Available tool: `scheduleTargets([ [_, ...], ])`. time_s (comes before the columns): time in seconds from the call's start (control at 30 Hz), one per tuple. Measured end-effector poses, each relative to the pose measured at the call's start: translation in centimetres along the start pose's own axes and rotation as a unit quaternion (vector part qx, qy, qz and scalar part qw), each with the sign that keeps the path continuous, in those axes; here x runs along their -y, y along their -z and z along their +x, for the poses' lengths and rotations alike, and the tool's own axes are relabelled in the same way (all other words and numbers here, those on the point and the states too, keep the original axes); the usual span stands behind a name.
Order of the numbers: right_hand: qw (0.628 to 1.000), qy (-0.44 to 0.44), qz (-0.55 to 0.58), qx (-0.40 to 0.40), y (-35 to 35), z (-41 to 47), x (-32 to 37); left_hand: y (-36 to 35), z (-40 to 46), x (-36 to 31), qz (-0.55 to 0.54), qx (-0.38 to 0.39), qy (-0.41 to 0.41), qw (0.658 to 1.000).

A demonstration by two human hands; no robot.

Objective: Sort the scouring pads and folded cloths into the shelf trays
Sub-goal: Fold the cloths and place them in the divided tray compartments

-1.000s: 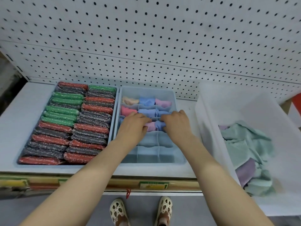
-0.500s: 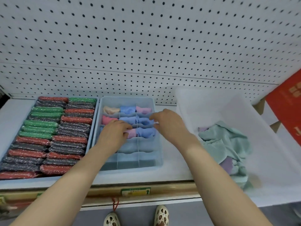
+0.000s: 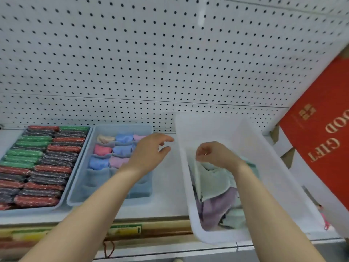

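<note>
A blue divided tray on the shelf holds several folded cloths in its far compartments; its near ones are bare. To its left a tray of red, green and dark scouring pads is packed full. On the right a white bin holds loose cloths. My right hand reaches into the bin and pinches the top edge of a mint green cloth. My left hand hovers over the divided tray's right side, fingers relaxed, holding nothing.
A white pegboard backs the shelf. A red gift box leans at the far right. The shelf's front edge carries a price label. More purple and mint cloths lie deeper in the bin.
Both hands have left the folded cloths in the divided tray. My right hand has moved right into the bin and taken hold of a mint cloth; the left has lifted and drifted right.
</note>
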State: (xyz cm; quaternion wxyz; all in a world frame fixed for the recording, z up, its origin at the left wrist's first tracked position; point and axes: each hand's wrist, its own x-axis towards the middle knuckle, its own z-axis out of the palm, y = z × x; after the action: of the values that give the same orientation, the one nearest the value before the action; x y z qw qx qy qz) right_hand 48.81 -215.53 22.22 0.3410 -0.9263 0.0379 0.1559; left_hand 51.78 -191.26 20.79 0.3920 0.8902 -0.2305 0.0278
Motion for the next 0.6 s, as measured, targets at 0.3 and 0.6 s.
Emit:
scheduleTargets([
  [0.3, 0.913, 0.144, 0.372, 0.084, 7.1, -2.7, 6.8, 2.1, 2.6, -6.0, -0.218, 0.082, -0.009, 0.972],
  [0.6, 0.883, 0.173, 0.436, -0.032, 10.3, -3.0, 12.3, 9.6, 4.1, -9.0, -0.178, -0.025, -0.036, 0.983],
])
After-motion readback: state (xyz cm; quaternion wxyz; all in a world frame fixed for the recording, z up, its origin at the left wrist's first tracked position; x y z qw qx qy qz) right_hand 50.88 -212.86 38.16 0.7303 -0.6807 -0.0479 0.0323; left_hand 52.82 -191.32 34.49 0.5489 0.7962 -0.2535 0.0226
